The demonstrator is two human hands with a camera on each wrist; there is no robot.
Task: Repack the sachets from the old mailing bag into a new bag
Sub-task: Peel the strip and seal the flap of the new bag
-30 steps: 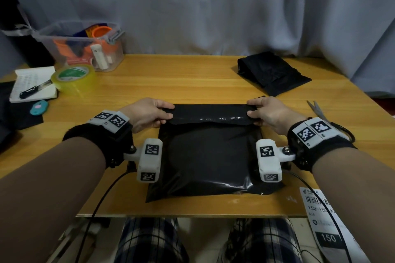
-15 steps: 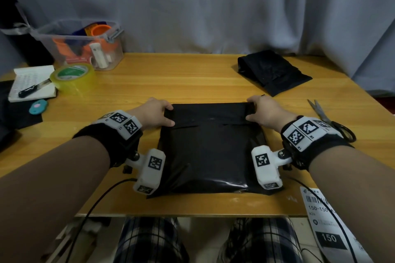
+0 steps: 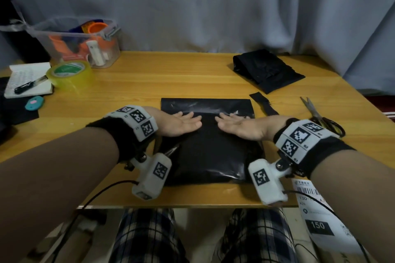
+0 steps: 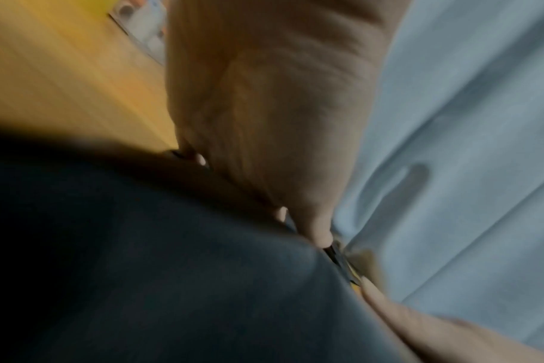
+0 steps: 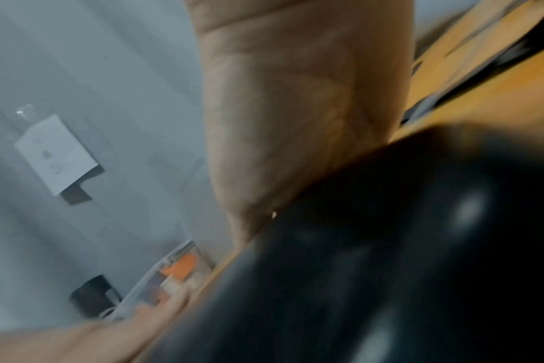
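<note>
A black mailing bag point(image 3: 210, 156) lies flat on the wooden table point(image 3: 149, 83) in front of me, its top flap folded down. My left hand point(image 3: 181, 125) lies flat on the bag just below the flap, fingers straight and pointing right. My right hand point(image 3: 237, 127) lies flat beside it, fingers straight and pointing left, fingertips almost meeting at the bag's middle. Both wrist views are blurred; the left hand point(image 4: 264, 122) and the right hand point(image 5: 289, 122) press the black bag point(image 4: 171, 270) point(image 5: 388, 245). The sachets are hidden. A second black bag point(image 3: 267, 69) lies crumpled at the far right.
Scissors point(image 3: 320, 117) and a black strip point(image 3: 264, 105) lie right of the bag. A tape roll point(image 3: 69, 73), a notebook with a pen point(image 3: 27, 83), a small teal item point(image 3: 34, 103) and a clear plastic box point(image 3: 85, 42) sit at the far left. A shipping label point(image 3: 316, 213) hangs off the front right edge.
Both hands let go of the flap's corners after folding it down and slid inward, now lying flat on the bag near its middle.
</note>
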